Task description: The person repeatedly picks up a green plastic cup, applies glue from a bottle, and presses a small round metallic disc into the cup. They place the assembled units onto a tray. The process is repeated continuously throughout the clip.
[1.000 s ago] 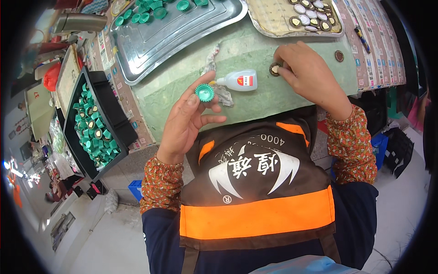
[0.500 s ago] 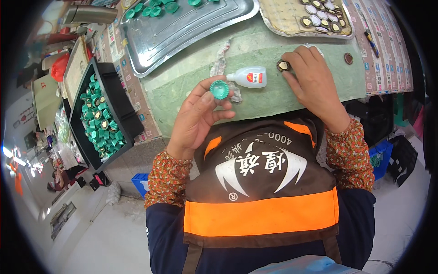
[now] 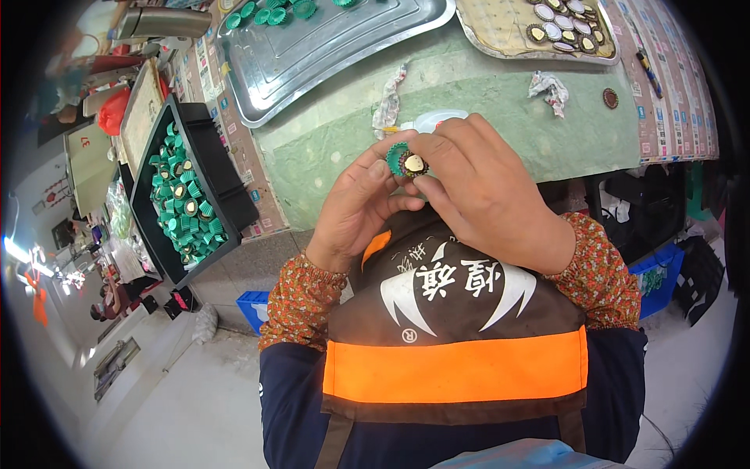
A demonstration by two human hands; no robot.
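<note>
Between the thumb and fingers of my left hand (image 3: 362, 191) is a small green fluted cup (image 3: 395, 156), its open side facing up. My right hand (image 3: 480, 187) pinches a small dark-rimmed disc with a cream centre (image 3: 414, 164). The disc overlaps the right side of the cup's mouth; whether it touches the inside cannot be made out. Behind my right fingers lies a white squeeze bottle (image 3: 439, 119), mostly hidden, with its yellowish tip (image 3: 392, 129) pointing left.
A metal tray (image 3: 312, 70) with several green cups stands at the back. Beside it, a cream tray (image 3: 500, 39) bears many discs. A black bin (image 3: 234, 207) of green pieces sits left. Crumpled tissue (image 3: 550, 91), a lone brown disc (image 3: 610, 98) and a pen (image 3: 648, 74) lie right.
My right hand has lifted the disc off the green table cover and brought it left to the cup. The cup has shifted slightly right, and my right hand now covers much of the bottle.
</note>
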